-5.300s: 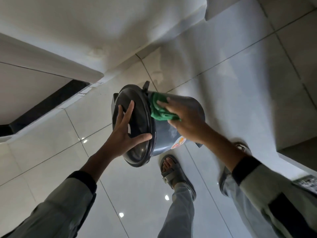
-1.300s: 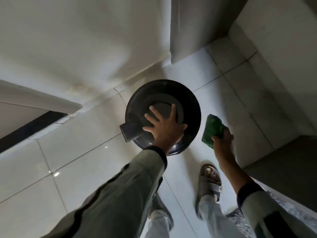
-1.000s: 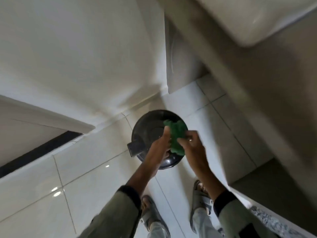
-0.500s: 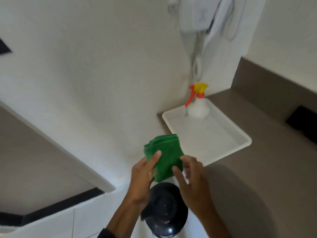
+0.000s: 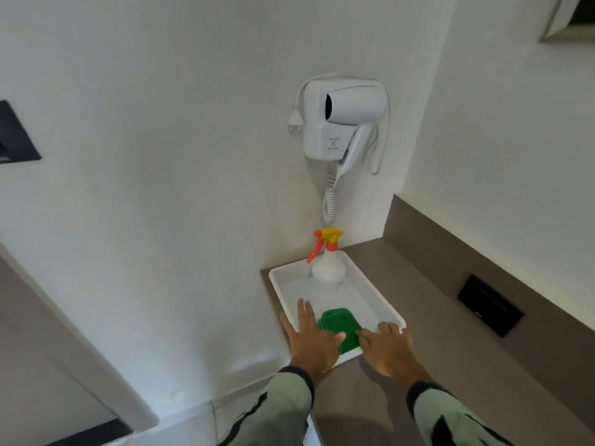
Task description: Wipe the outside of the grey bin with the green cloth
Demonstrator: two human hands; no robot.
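Observation:
The folded green cloth (image 5: 338,326) lies in the near end of a white tray (image 5: 365,294) on a brown counter. My left hand (image 5: 310,341) is flat over the tray's near left corner, fingers spread, its thumb against the cloth's left side. My right hand (image 5: 388,347) rests at the tray's near right rim, its fingertips touching the cloth's right edge. Neither hand grips the cloth. The grey bin is out of view.
A white spray bottle (image 5: 328,268) with an orange and yellow trigger stands at the tray's far end. A white hair dryer (image 5: 344,120) hangs on the wall above it. The brown counter (image 5: 444,336) runs right, with a black plate (image 5: 491,305) on its backsplash.
The view rose from the bin on the floor to the counter. Both hands carried the cloth up from the bin and laid it in the tray, then let go of it.

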